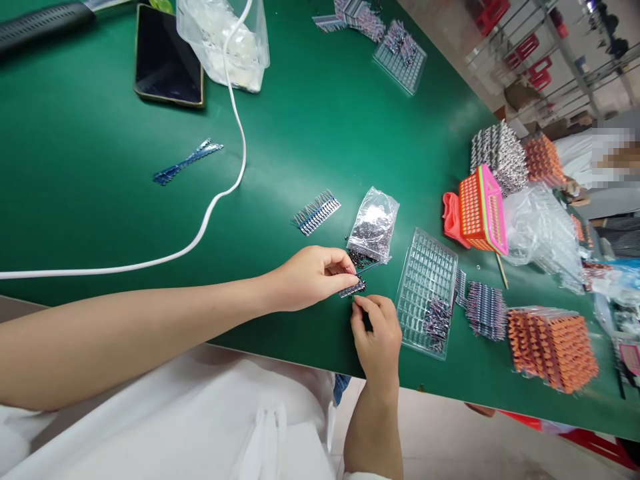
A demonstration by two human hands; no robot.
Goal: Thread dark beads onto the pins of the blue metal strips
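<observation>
On the green table my left hand [313, 279] is closed, thumb and fingers pinched on a thin rod that points at the small dark beads [361, 259]. A short strip of small parts [353, 288] lies just under its fingertips. My right hand [377, 327] is beside it, nearer the table's front edge, thumb and forefinger pinched together at the strip's lower side; what they hold is too small to make out. A clear bag of dark beads [374, 225] lies beyond my hands. A clear compartment tray [425, 287] with a pile of pins [437, 321] is right of my right hand.
A pin strip [316, 212] and blue strips [187, 162] lie farther left, near a white cable [220, 195]. At the back left are a phone [169, 59] and a plastic container [240, 53]. Orange stacks [553, 348] and a basket [483, 210] stand right. A person [615, 163] is partly visible.
</observation>
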